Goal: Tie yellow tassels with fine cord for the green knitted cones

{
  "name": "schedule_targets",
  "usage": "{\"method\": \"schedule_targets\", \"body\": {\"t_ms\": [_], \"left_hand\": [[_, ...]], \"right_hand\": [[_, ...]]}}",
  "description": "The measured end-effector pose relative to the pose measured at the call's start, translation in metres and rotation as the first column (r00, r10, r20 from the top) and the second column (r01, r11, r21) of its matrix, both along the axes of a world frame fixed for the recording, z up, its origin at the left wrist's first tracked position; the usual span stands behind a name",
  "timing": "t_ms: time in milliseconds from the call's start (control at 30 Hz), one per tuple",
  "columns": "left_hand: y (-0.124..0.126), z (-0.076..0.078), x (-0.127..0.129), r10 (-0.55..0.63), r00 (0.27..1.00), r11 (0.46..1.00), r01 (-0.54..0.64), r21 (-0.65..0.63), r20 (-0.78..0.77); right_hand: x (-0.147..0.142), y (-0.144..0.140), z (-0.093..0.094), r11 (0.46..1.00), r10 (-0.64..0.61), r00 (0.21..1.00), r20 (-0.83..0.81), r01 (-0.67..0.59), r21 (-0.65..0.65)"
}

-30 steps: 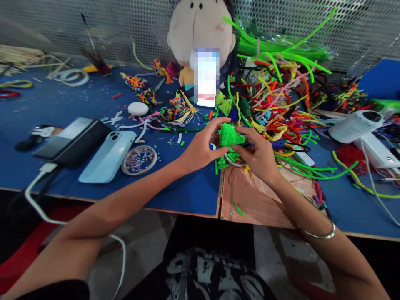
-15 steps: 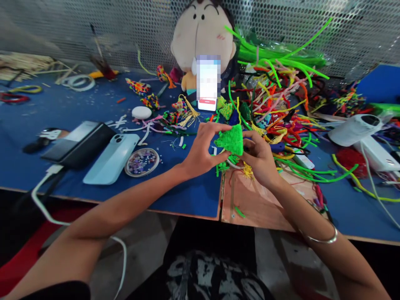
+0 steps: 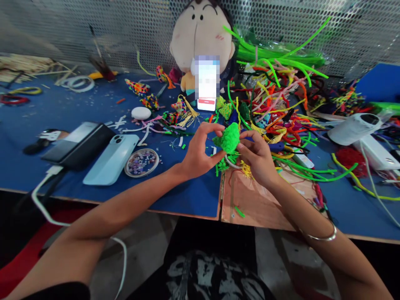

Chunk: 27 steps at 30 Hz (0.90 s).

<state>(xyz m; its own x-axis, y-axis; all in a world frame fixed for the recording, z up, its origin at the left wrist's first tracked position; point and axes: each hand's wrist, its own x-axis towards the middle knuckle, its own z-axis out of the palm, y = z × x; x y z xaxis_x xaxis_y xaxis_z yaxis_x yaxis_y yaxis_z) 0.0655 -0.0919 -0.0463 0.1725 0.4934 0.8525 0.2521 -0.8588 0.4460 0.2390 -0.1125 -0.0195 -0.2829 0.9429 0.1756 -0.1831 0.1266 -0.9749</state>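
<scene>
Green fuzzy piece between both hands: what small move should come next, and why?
Probably a slight turn of the green fuzzy piece to check its next face. The left hand and right hand pinch it by the fingertips above the table, and loose green ends hang beneath it.

L hand [image 3: 196,155], R hand [image 3: 258,157], fingers pinching
</scene>
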Motion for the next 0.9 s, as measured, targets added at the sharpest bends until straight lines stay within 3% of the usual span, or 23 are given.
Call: {"method": "schedule_targets", "body": {"t_ms": [367, 700, 900], "left_hand": [[0.0019, -0.0057, 0.0021, 0.033, 0.998, 0.977, -0.043, 0.211, 0.053], [0.0008, -0.0042, 0.004, -0.096, 0.992, 0.984, 0.081, 0.16, 0.085], [0.0009, -0.006, 0.0012, -0.017, 0.999, 0.993, 0.012, 0.113, 0.041]], "right_hand": [[-0.0008, -0.0053, 0.0021, 0.997, 0.024, 0.976, 0.214, -0.04, 0.069], [-0.0009, -0.0065, -0.0009, 0.982, -0.039, 0.974, 0.223, -0.004, 0.187], [-0.0006, -0.0062, -0.0008, 0.978, -0.076, 0.968, 0.238, 0.025, 0.209]]}}
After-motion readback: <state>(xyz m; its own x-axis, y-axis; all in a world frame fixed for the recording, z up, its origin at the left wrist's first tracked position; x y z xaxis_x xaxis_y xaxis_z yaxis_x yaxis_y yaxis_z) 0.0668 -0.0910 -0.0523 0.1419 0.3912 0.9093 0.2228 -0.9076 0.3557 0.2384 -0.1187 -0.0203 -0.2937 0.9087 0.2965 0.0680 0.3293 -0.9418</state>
